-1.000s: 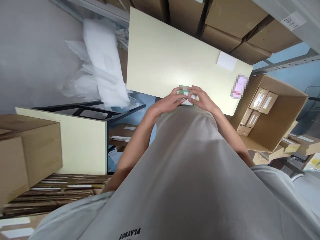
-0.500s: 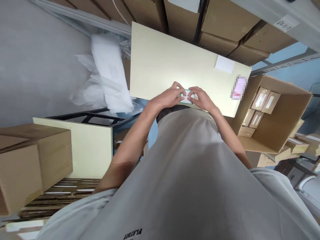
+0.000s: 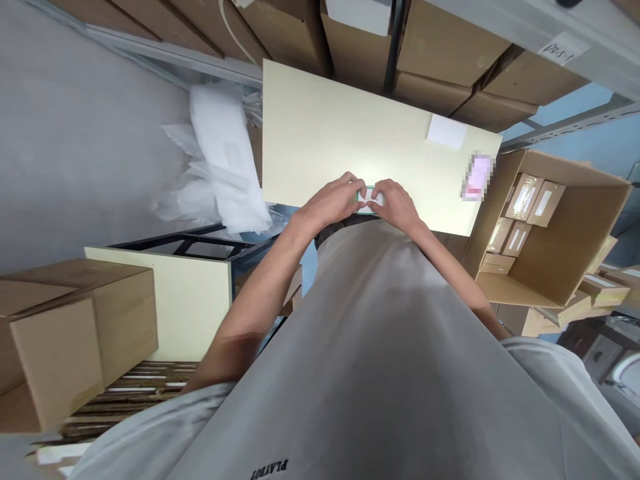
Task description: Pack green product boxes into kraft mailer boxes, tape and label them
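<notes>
Close to my body, at the near edge of the pale tabletop (image 3: 320, 120), a small flat white rectangle with a green edge (image 3: 371, 193) lies between my hands. My left hand (image 3: 340, 197) grips its left side, with bent fingers and the thumb close together. On the other side my right hand (image 3: 397, 203) is closed in the same way, its fingertips and thumb on the white face. The fingertips of both hands nearly meet over the middle. What the item is cannot be made out, since the fingers cover much of it.
A white sheet (image 3: 447, 131) and a blurred-out pink item (image 3: 479, 177) lie on the table's right part. An open carton (image 3: 575, 233) with small boxes stands at the right. Shelved cartons (image 3: 450, 43) line the back. White foam wrap (image 3: 225, 153) hangs at the left, above another carton (image 3: 125, 313).
My hands have drawn closer together over the white piece, and my right hand now covers more of its right side. The view has shifted slightly.
</notes>
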